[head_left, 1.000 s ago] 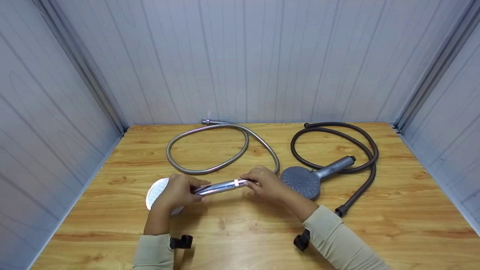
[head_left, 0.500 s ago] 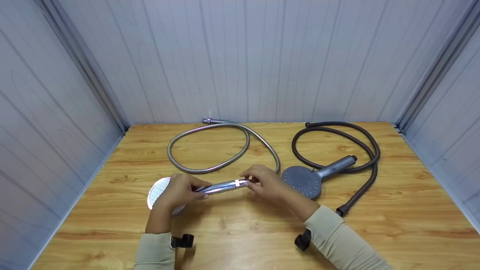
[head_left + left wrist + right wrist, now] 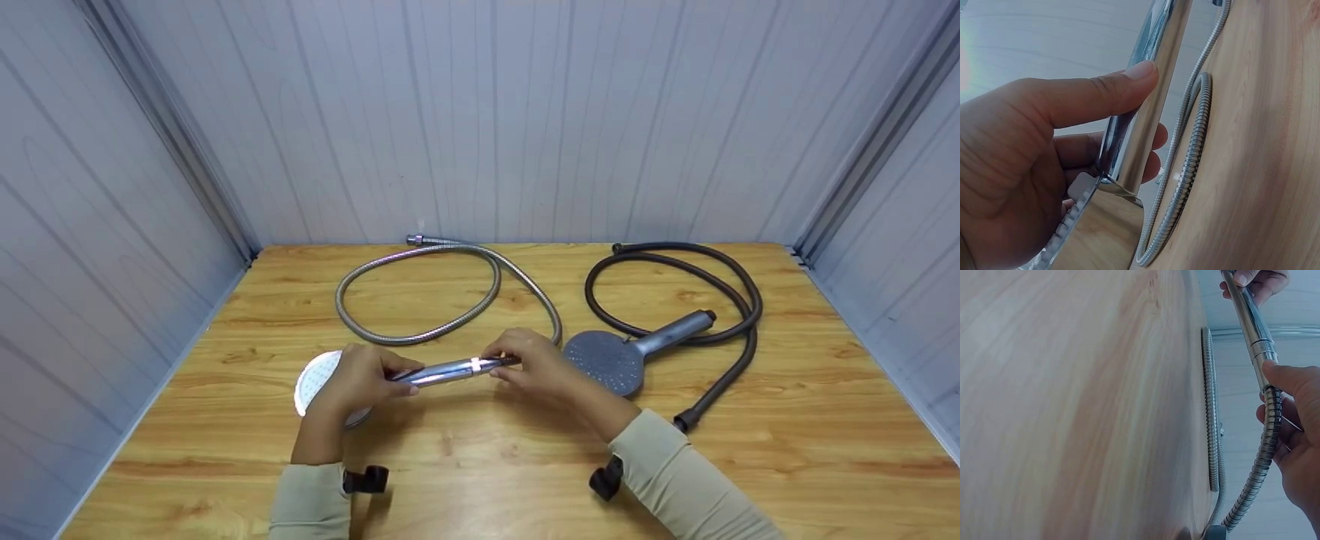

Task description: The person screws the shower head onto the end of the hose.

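Note:
My left hand (image 3: 356, 382) grips a chrome shower head (image 3: 442, 373) by its handle, near the white spray face, which the hand partly covers. In the left wrist view its thumb lies along the shiny handle (image 3: 1143, 112), with fingers curled behind. At the handle's other end, my right hand (image 3: 532, 364) pinches the metal connector (image 3: 1264, 371) of the silver shower hose (image 3: 1258, 472) between thumb and fingers. The connector is in line with the handle, its edge right at the handle's end. From there the hose bends down towards the wooden table (image 3: 450, 465).
The silver hose's loop (image 3: 341, 300) lies behind my hands, its free end near the back wall (image 3: 480, 135). To the right, a grey shower head (image 3: 607, 364) lies by a coiled dark hose (image 3: 754, 300). Side walls enclose the table.
The right fingers have shifted slightly around the connector, showing more of it. The left hand keeps its hold on the handle, and the shower head stays nearly in place.

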The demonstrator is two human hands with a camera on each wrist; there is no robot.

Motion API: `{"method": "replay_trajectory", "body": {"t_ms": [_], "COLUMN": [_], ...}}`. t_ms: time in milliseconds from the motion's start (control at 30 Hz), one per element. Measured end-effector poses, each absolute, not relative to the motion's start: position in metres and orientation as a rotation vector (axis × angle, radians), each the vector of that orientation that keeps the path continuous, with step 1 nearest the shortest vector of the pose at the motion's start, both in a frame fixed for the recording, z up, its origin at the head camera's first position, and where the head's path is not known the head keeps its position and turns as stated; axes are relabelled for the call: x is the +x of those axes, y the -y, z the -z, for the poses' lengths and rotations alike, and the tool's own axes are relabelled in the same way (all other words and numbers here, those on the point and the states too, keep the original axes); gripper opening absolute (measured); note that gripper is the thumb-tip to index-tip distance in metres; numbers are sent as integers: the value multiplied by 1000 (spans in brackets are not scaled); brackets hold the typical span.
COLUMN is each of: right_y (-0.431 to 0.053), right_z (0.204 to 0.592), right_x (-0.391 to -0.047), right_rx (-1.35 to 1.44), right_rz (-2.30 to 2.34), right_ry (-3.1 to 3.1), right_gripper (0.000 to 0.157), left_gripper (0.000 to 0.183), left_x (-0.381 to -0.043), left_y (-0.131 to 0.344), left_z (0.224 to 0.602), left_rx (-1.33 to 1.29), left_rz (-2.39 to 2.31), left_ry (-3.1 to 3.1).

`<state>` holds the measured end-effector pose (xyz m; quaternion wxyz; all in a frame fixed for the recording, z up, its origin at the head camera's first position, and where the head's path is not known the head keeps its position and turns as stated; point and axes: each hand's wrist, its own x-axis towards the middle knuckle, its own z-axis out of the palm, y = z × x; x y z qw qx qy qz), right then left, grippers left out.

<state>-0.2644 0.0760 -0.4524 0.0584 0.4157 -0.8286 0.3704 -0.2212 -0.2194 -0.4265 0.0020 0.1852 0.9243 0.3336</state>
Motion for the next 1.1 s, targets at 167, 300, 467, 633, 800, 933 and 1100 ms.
{"method": "replay_trajectory", "body": {"t_ms": [167,300,467,633,800,933,1100], "right_y": [-76,-77,-77,-77,-77,-77,-77], "right_z": [451,450,450,451,452,453,452], "right_x": [-264,-264,-263,-263,-263,-264,-263], "right_rx": [1281,1293,1293,1287,1283,1285,1288], "right_rz": [-1074,-1045,-1029,-1020,-1026,-1029,-1015], "right_ry": [2507,2499,2505,2512,2525,2525,2519], "right_gripper": [18,19,18,18,18,17,18], "left_gripper": [28,27,27,28,28,27,28], "left_x": [-221,-221,-221,-221,-221,-222,-222], "left_y": [219,219,219,219,219,219,220], "left_z": [428,427,426,426,426,427,427], "left_rx": [611,604,595,604,621,636,685], "left_rz": [-1051,-1035,-1018,-1010,-1002,-1005,-1017], "left_ry": [-2923,-2935,-2939,-2947,-2954,-2955,-2962]}}
